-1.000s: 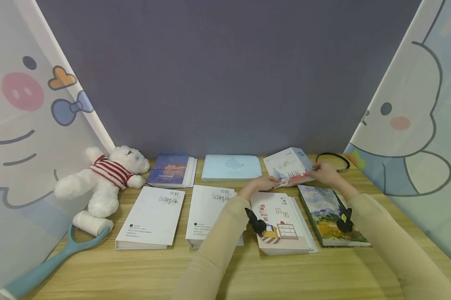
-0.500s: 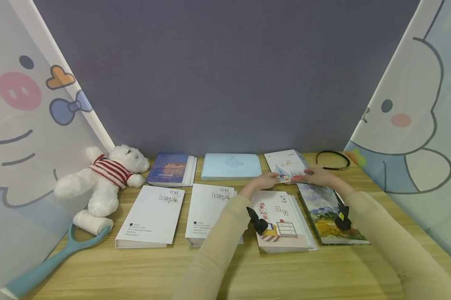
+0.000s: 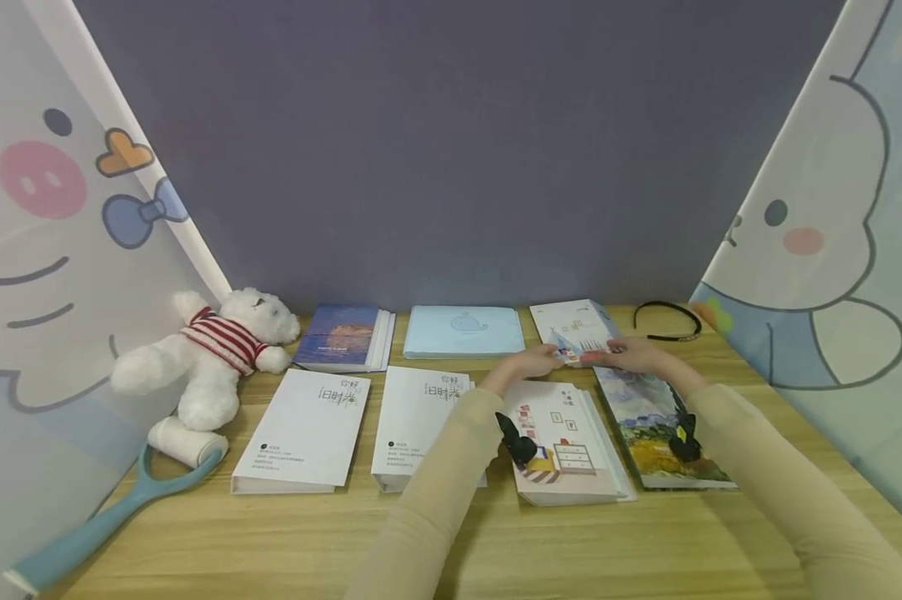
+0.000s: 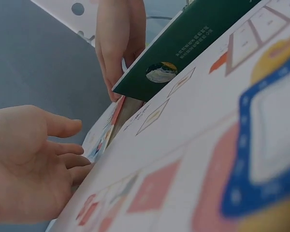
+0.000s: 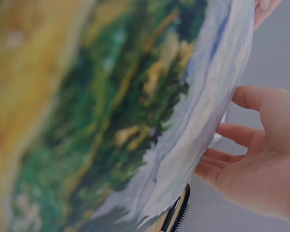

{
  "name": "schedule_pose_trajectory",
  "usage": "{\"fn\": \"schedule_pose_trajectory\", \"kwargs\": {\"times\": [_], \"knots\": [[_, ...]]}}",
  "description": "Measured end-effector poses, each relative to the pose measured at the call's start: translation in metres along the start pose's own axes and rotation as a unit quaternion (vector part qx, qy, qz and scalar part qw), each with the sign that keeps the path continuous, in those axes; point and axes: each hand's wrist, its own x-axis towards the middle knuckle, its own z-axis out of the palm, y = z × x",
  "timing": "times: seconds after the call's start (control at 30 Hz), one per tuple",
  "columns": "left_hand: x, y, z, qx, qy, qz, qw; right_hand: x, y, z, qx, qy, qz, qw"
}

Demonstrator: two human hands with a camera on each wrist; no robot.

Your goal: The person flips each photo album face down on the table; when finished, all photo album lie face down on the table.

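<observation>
A small white illustrated photo album (image 3: 571,321) lies at the back right, touched by both hands at its front end. My left hand (image 3: 529,363) is at its left front corner; in the left wrist view the thumb stands apart from the nearly straight fingers (image 4: 70,162). My right hand (image 3: 638,357) reaches the right front corner, its fingers extended and the fingertips partly hidden in the right wrist view by the painting-covered album (image 5: 121,96). Just in front lie a white album with a furniture drawing (image 3: 559,425) and, under the right forearm, that painting-covered album.
Two white albums (image 3: 304,429) (image 3: 421,417) lie front left. Behind them are a blue-purple album (image 3: 338,337) and a light-blue whale album (image 3: 464,331). A plush bear (image 3: 222,342), a white roll (image 3: 184,442) and a blue forked handle (image 3: 113,517) lie left. A black headband (image 3: 668,337) lies back right.
The white album has turned from a slant to nearly straight and settled lower against the row. The right hand has moved left and slightly nearer along its front edge; the left hand has barely moved.
</observation>
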Motion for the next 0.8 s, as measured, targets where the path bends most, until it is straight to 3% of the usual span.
{"fn": "schedule_pose_trajectory", "kwargs": {"times": [0.27,0.53,0.8], "knots": [[-0.016,0.003,-0.012,0.012,0.034,0.031,0.9989,0.001,-0.001,-0.003,-0.066,0.046,-0.003,0.9967],[-0.039,0.006,-0.038,0.047,0.110,0.081,0.9894,-0.001,-0.026,-0.020,-0.032,0.136,-0.034,0.9896],[-0.066,-0.002,-0.068,0.003,0.155,0.096,0.9833,0.016,-0.062,-0.012,-0.006,0.217,-0.103,0.9706]]}}
